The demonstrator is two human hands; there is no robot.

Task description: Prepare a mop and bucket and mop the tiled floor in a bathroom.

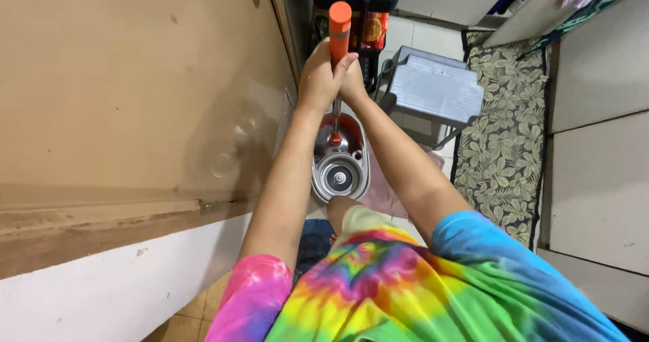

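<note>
Closest to us hung our tie-dye shirt (pixel 378 281), bright in pink, yellow, green and blue. Past it both arms reached forward. Our left hand (pixel 323 77) and right hand (pixel 351 81) were wrapped together around the mop handle (pixel 339 27), just under its orange grip, both closed tight on it. Its thin shaft ran down into the mop bucket (pixel 340 158), a grey one with a round metal spinner basket, which stood on the tiled floor. Beside it stood a grey stool (pixel 433 88), and a leaf-patterned rug (pixel 500 146) lay further right.
</note>
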